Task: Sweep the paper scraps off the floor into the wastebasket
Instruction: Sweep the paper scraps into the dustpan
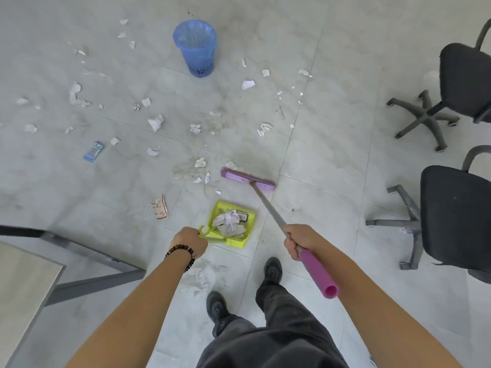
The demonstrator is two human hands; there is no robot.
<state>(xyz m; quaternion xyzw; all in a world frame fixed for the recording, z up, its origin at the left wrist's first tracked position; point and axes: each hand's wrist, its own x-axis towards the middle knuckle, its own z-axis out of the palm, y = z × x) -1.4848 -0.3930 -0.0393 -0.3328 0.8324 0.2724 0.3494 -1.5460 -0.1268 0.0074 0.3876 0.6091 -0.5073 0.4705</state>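
My left hand [189, 243] grips the handle of a yellow-green dustpan [248, 220] that lies on the floor in front of my feet. Crumpled paper [228, 221] fills the pan. My right hand [299, 242] holds the grey shaft of a broom with a purple grip [317, 273]. Its purple broom head [248, 179] rests on the tiles just beyond the pan. Several white paper scraps [156, 122] lie scattered across the floor. A blue mesh wastebasket [196, 47] stands upright further off, at the top centre.
Two black office chairs [451, 216] with wheeled bases stand at the right. A table corner [24, 282] with grey metal legs sits at the lower left. A blue wrapper [93, 151] and a red printed slip [160, 207] lie among the scraps.
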